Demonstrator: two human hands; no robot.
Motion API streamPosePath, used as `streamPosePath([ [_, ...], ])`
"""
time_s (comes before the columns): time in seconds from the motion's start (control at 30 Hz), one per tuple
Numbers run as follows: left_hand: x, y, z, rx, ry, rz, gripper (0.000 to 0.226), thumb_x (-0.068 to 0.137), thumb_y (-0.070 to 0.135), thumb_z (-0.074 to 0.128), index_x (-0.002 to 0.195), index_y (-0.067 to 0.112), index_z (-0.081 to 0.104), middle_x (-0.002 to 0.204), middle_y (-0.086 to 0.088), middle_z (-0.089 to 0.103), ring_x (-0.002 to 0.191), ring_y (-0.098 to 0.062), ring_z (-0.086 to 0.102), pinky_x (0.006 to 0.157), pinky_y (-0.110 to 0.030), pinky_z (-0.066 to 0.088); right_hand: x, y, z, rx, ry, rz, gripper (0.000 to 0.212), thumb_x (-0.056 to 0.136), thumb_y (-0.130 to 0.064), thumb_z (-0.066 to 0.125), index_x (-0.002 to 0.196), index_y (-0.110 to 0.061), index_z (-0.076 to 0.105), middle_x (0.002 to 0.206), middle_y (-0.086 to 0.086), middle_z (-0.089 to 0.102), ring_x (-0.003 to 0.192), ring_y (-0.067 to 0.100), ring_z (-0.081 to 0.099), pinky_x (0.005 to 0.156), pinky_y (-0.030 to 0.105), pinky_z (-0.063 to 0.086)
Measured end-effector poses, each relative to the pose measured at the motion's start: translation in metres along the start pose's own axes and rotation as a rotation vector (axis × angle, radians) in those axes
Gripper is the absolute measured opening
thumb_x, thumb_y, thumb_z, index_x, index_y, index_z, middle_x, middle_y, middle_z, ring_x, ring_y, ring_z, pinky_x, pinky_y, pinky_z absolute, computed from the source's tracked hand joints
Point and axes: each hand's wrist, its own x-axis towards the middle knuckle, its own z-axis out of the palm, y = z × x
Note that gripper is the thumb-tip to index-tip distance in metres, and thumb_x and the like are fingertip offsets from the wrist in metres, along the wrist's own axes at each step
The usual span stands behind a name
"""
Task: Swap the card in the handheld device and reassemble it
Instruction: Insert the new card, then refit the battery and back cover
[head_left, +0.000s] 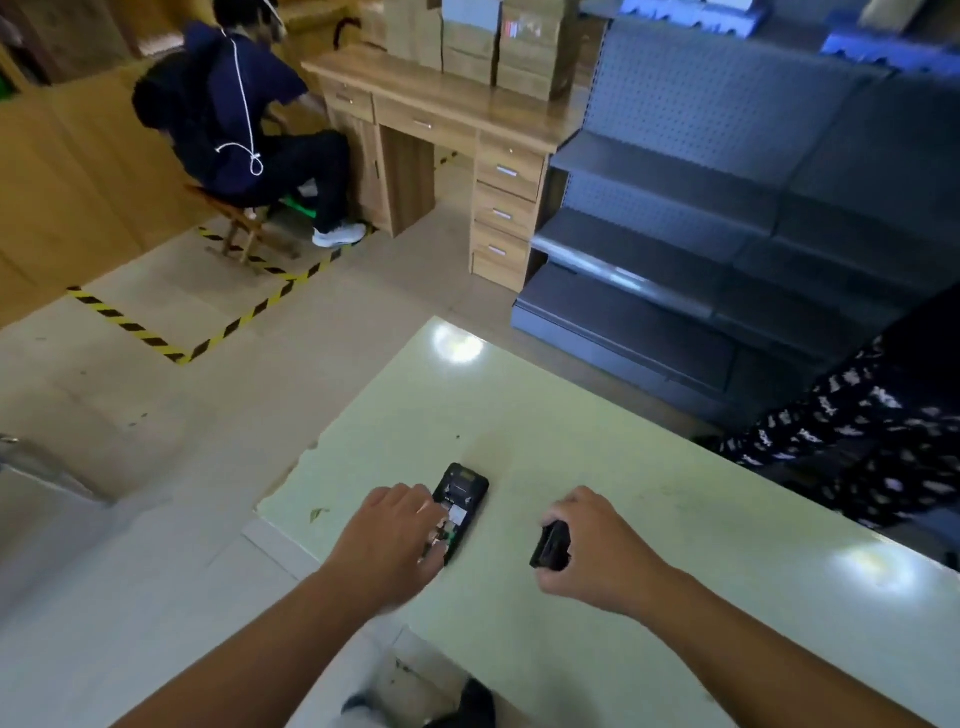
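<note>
Lying flat on the pale green tabletop (571, 415) in the lower middle of the frame, one black handheld device (461, 506) shows its opened back, with white and green parts visible inside; whether a card sits there is too blurred to tell. One left hand (395, 540) covers the device's lower left edge, its fingers spread loosely and resting on the exposed inner area, hiding part of the body. To the right, well apart from the device, one right hand (597, 551) has its fingers curled round a single small black part (551, 545), held just above the tabletop. Both bare forearms enter from the bottom edge. At the right edge of the frame, a patterned dark sleeve (841, 441) of another person reaches over the tabletop's far corner. Behind it, in the upper right, stands one dark grey shelving unit (727, 208) with pegboard backing. In the upper middle sits one wooden desk (441, 119) with several drawers and cardboard boxes (498, 41) stacked on top. In the upper left, one seated person in dark blue (234, 114) sits on a wooden stool, inside yellow-and-black floor tape (208, 343).
</note>
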Motion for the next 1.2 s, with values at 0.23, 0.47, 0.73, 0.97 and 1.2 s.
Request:
streamPosePath([
  [0.23,0.057,-0.065,0.002,-0.057,-0.055,0.223,0.034,0.099,0.035,0.052,0.127,0.02,0.064,0.123,-0.002,0.065,0.11,-0.024,0.059,0.103,-0.04,0.043,0.034,-0.022,0.026,-0.153,0.036,0.016,0.053,0.085,-0.034,0.074,0.134,-0.024,0.057,0.135,-0.005,0.043,0.126,0.014,0.042,0.094,0.03,0.055],
  [0.47,0.084,-0.111,0.038,0.008,-0.157,0.394,0.037,0.1,0.033,0.042,0.128,0.017,0.061,0.126,-0.005,0.062,0.114,-0.027,0.055,0.103,-0.042,0.041,0.075,-0.034,0.096,-0.289,-0.072,0.201,0.057,0.092,-0.034,0.069,0.143,-0.022,0.047,0.145,0.002,0.042,0.132,0.023,0.041,0.102,0.035,0.047],
  [0.73,0.091,-0.132,0.065,-0.073,-0.247,0.424,0.03,0.095,0.027,0.052,0.115,0.013,0.069,0.115,-0.008,0.067,0.104,-0.03,0.06,0.095,-0.044,0.046,0.091,-0.033,0.14,-0.294,-0.103,0.214,0.057,0.088,-0.028,0.073,0.139,-0.017,0.049,0.138,0.004,0.048,0.123,0.026,0.048,0.089,0.036,0.052],
  [0.97,0.096,-0.143,0.064,-0.082,-0.236,0.428,0.028,0.092,0.027,0.061,0.115,0.016,0.07,0.113,-0.006,0.069,0.102,-0.028,0.063,0.094,-0.043,0.05,0.091,-0.034,0.151,-0.286,-0.132,0.219,0.057,0.091,-0.029,0.071,0.141,-0.017,0.048,0.14,0.005,0.049,0.122,0.026,0.048,0.089,0.037,0.054],
  [1.2,0.091,-0.149,0.062,-0.125,-0.192,0.423,0.025,0.086,0.024,0.069,0.109,0.015,0.073,0.105,-0.006,0.071,0.092,-0.028,0.066,0.086,-0.044,0.054,0.09,-0.044,0.143,-0.105,0.023,0.315,0.069,0.086,-0.045,0.075,0.145,-0.018,0.053,0.147,0.003,0.052,0.135,0.024,0.049,0.107,0.035,0.046],
])
